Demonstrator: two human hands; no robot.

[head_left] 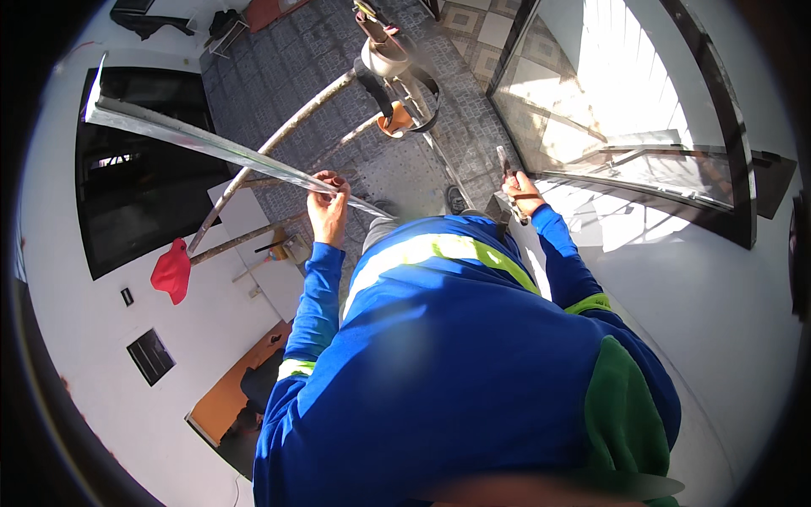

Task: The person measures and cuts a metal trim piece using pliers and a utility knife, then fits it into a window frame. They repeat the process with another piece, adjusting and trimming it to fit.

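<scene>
My left hand (328, 213) is closed around a long, thin metal channel (215, 145). The channel slants from the upper left down toward my waist. In my right hand (527, 196) is a hand tool (504, 159) with two handles, like snips or pliers; its jaws point away from me, and its exact kind is hard to make out. The two hands are well apart, and the tool does not touch the channel.
Wooden poles (296, 120) form a frame ahead; a red cap (171, 270) hangs on one end. A tool belt (397, 118) and a pale container (386, 57) sit at its top. A glass door (625, 110) stands to the right, a dark window (144, 160) left.
</scene>
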